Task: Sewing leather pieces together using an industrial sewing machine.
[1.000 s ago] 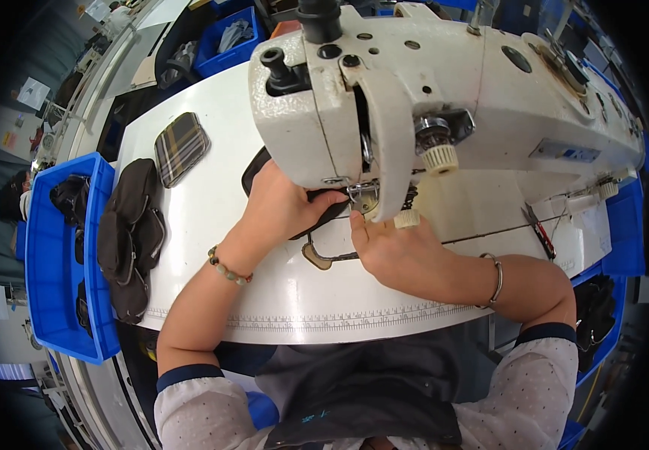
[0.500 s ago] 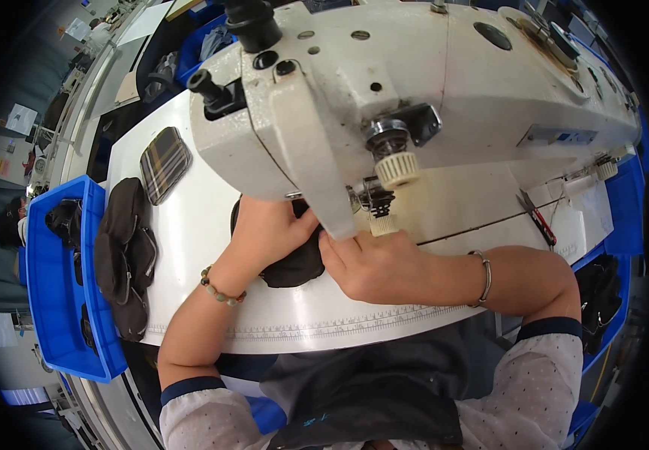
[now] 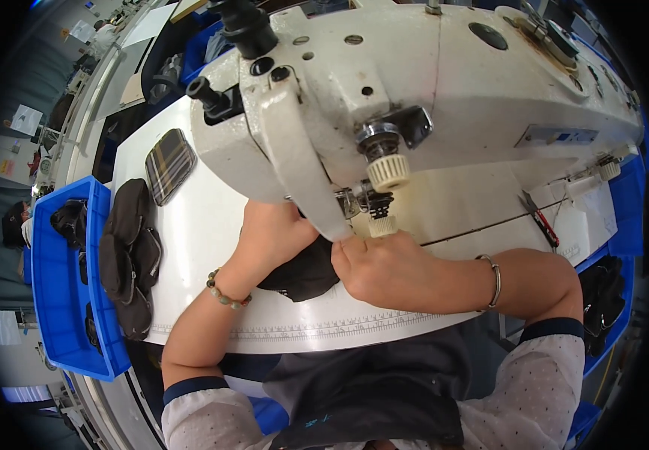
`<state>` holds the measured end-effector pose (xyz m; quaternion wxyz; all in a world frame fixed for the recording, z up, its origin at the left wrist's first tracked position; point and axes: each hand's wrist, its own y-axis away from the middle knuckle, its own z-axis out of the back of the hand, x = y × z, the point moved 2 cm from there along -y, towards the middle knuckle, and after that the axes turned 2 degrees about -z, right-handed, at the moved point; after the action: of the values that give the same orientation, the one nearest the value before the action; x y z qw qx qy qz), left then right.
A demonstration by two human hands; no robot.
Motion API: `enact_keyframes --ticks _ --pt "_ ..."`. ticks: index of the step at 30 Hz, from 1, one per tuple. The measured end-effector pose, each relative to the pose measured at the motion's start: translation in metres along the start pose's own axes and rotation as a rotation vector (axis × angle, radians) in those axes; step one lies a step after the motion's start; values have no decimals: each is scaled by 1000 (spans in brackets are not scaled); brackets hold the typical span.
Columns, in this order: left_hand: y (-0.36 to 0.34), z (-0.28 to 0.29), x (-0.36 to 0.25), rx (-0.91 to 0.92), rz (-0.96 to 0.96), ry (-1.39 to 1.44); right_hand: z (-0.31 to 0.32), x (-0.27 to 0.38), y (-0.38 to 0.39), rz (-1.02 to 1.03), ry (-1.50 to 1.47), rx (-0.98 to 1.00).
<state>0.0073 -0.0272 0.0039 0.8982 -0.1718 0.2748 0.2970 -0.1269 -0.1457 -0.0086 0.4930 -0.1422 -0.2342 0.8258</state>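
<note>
A dark fabric pouch (image 3: 303,274) lies on the white table under the head of a sewing machine (image 3: 309,161). My left hand (image 3: 270,234) rests on the pouch's far left part, thumb stretched toward the needle area; its other fingers are hidden behind the machine. At the pouch's right edge, my right hand (image 3: 381,268) is closed, its curled fingers pinching the fabric just below the machine's lever guard. The needle and the seam are out of sight behind the machine head and my hands.
Left on the table lie a stack of dark pouches (image 3: 128,262) and a plaid fabric-covered template (image 3: 171,166). A blue bin (image 3: 73,300) with dark items stands beyond them. Red-handled snips (image 3: 540,221) lie right of the machine. Another blue bin (image 3: 615,330) holds dark pieces at the right.
The pouch has shifted to the right and slightly nearer to me, turning a little. Both my hands have moved slightly right with it. The view has shifted slightly.
</note>
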Motion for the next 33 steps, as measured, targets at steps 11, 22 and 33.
enact_keyframes --ticks 11,22,33 --pt "-4 2 -9 27 139 -6 -2 -8 -2 -14 37 31" --pt "0 3 3 1 122 -43 -2 -18 -6 -26 154 -181" --pt "55 37 -50 -16 -287 -206 3 -23 -10 -45 59 -188"
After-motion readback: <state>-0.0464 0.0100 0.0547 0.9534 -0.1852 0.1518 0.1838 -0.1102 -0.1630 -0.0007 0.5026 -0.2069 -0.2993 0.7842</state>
